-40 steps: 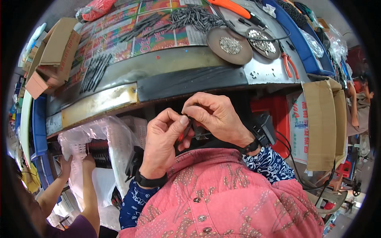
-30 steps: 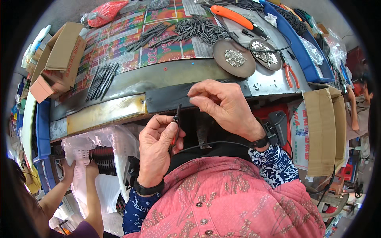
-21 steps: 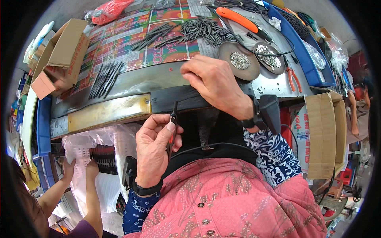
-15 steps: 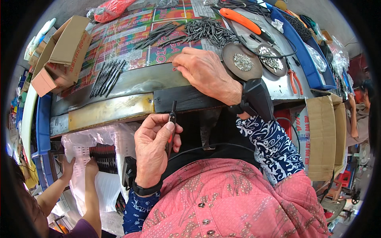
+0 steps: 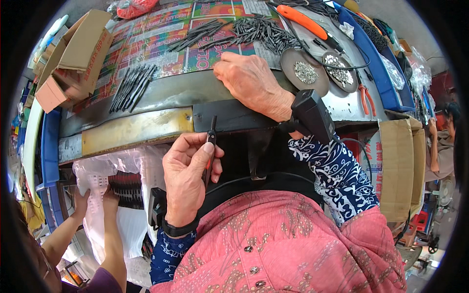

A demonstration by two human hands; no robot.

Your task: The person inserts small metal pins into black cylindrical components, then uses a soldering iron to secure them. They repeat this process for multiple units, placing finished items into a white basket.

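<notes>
My left hand [image 5: 184, 168] is closed in front of the bench edge, thumb and fingers pinching a slim black-and-red piece [image 5: 212, 129] with a small rivet. Its narrow black end points up; the exact kind is unclear. My right hand [image 5: 254, 87] rests palm down on the bench's metal front strip, its fingers curled together. Whatever its fingertips hold, if anything, is hidden. Beyond it lies a heap of thin black strips [image 5: 264, 33]. To its right, one dark dish [image 5: 316, 88] carries small silver pins and another dish [image 5: 349, 87] holds small pale metal bits.
A row of black strips [image 5: 132, 88] lies left, near an open cardboard box [image 5: 80, 53]. Rightward are an orange-handled tool [image 5: 302, 22] with a cable, red-handled pliers [image 5: 365, 100] and a blue tray [image 5: 391, 93]. A co-worker's hands [image 5: 110, 200] reach into a plastic-lined container below left.
The view has shifted slightly, moving the bench items a little in the picture. Both hands keep nearly the same pose, and the left still grips the black-and-red piece.
</notes>
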